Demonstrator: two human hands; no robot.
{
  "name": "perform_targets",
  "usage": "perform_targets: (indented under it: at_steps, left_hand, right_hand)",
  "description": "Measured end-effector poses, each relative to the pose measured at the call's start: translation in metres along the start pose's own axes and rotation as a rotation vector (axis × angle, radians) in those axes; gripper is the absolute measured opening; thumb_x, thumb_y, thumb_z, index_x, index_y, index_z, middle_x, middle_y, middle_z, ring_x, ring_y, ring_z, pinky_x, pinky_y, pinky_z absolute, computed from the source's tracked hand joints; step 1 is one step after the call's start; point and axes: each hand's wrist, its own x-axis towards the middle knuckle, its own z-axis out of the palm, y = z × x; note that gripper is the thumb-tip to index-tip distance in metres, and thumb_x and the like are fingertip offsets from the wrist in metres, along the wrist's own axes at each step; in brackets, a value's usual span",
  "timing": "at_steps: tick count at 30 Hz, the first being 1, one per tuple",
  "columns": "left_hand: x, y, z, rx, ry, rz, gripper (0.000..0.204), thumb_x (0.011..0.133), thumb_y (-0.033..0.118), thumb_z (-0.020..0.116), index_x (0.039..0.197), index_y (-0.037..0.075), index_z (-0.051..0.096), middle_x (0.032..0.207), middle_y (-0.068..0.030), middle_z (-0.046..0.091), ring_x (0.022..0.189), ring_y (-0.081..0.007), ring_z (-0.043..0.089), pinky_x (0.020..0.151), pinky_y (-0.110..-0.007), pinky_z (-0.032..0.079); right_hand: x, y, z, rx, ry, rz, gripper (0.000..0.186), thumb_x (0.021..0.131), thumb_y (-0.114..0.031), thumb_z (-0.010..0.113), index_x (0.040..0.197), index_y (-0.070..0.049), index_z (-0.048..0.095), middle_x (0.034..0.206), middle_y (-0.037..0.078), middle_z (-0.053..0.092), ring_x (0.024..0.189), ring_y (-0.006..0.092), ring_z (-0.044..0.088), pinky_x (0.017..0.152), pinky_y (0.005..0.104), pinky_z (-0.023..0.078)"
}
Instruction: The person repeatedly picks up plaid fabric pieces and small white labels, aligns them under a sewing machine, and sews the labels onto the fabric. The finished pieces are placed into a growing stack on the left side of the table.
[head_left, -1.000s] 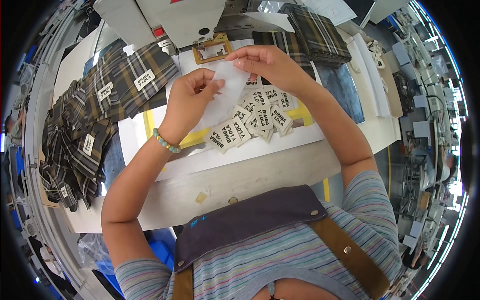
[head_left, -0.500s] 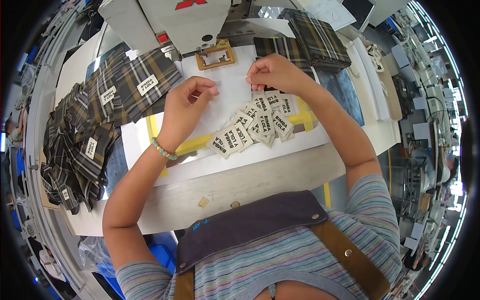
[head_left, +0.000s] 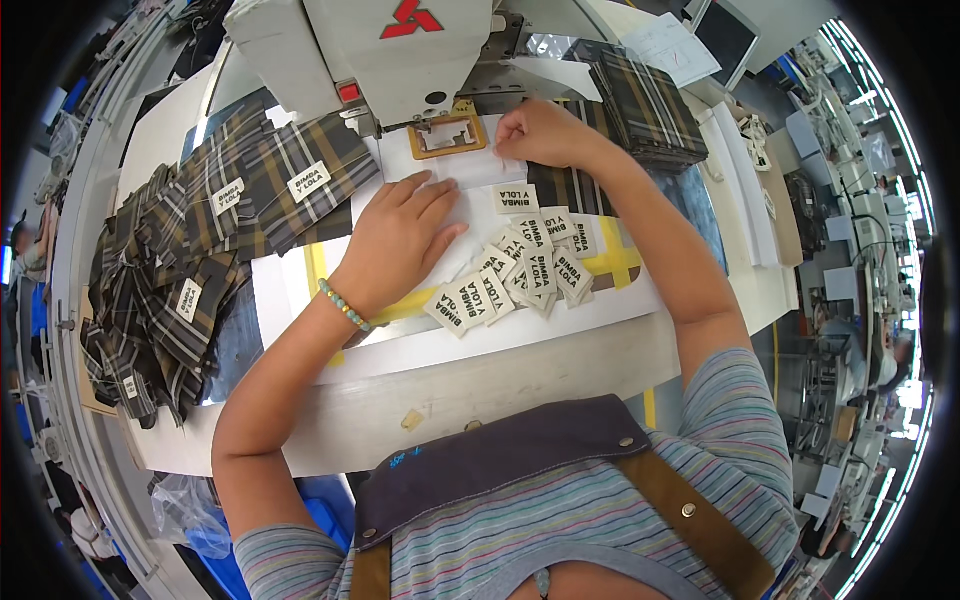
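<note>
The white sheet (head_left: 472, 174) lies flat on the table (head_left: 520, 375), at 2 o'clock from the left hand (head_left: 405, 238) and 8 o'clock from the right hand (head_left: 540, 134); its long axis seems to run from 9 toward 3 o'clock, though the left fingers hide part of it. The left hand is open, palm down, fingers spread over the white paper. The right hand is curled, thumb and fingertips together by the sheet's far right edge; whether they grip it I cannot tell. The ochre clamp frame (head_left: 450, 154) under the sewing machine (head_left: 395, 65) is at 1 o'clock from the left hand and 9 o'clock from the right, whose fingertips are nearer, just beside it. The loose pile of printed fabric labels (head_left: 541, 272) lies at 6 o'clock from the right hand, and labelled plaid fabric pieces (head_left: 275, 190) at 10 o'clock from the left
</note>
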Motion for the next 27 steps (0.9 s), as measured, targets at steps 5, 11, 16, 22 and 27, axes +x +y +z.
perform_targets:
  at_steps: [5,11,16,22,27]
  left_hand:
    - [0.006,0.002,-0.006,-0.065,0.009,0.030,0.036,0.095,0.021,0.077,0.124,0.000,0.072,0.127,-0.0158,0.073,0.119,-0.0357,0.068,0.098,-0.043,0.057]
    - [0.015,0.001,0.010,0.043,0.066,0.050,0.044,0.099,0.028,0.074,0.132,0.000,0.068,0.140,-0.0160,0.069,0.129,-0.0376,0.064,0.105,-0.046,0.053]
    - [0.009,0.001,0.010,0.089,0.011,0.007,0.049,0.100,0.031,0.072,0.137,-0.001,0.066,0.145,-0.0159,0.067,0.132,-0.0382,0.063,0.106,-0.046,0.052]
    - [0.010,0.002,0.013,0.043,0.038,0.026,0.050,0.100,0.031,0.073,0.137,-0.001,0.066,0.141,-0.0154,0.069,0.130,-0.0369,0.065,0.105,-0.046,0.053]
    - [0.010,0.000,0.012,0.073,0.057,0.023,0.049,0.099,0.031,0.074,0.136,-0.001,0.067,0.139,-0.0151,0.070,0.128,-0.0359,0.065,0.105,-0.046,0.053]
  right_hand:
    - [0.007,0.009,-0.008,0.153,-0.105,0.062,0.023,0.089,-0.022,0.077,0.094,0.000,0.080,0.077,0.003,0.075,0.071,0.0103,0.066,0.069,0.0283,0.051]
    - [0.021,0.018,0.013,0.248,0.133,0.016,0.022,0.089,-0.020,0.077,0.097,0.001,0.080,0.078,0.003,0.075,0.072,0.0093,0.064,0.070,0.0267,0.051]
    - [0.014,0.010,0.006,0.253,0.038,0.010,0.023,0.092,-0.020,0.078,0.101,0.000,0.081,0.083,0.002,0.075,0.077,0.0079,0.064,0.074,0.0261,0.051]
    - [0.006,0.025,-0.004,0.392,-0.063,0.004,0.025,0.096,-0.023,0.080,0.106,-0.001,0.081,0.089,-0.001,0.075,0.084,0.0060,0.061,0.079,0.0262,0.050]
    - [0.008,0.018,0.000,0.256,-0.045,-0.055,0.023,0.096,-0.021,0.080,0.107,-0.002,0.082,0.090,0.000,0.075,0.085,0.0070,0.062,0.082,0.0267,0.050]
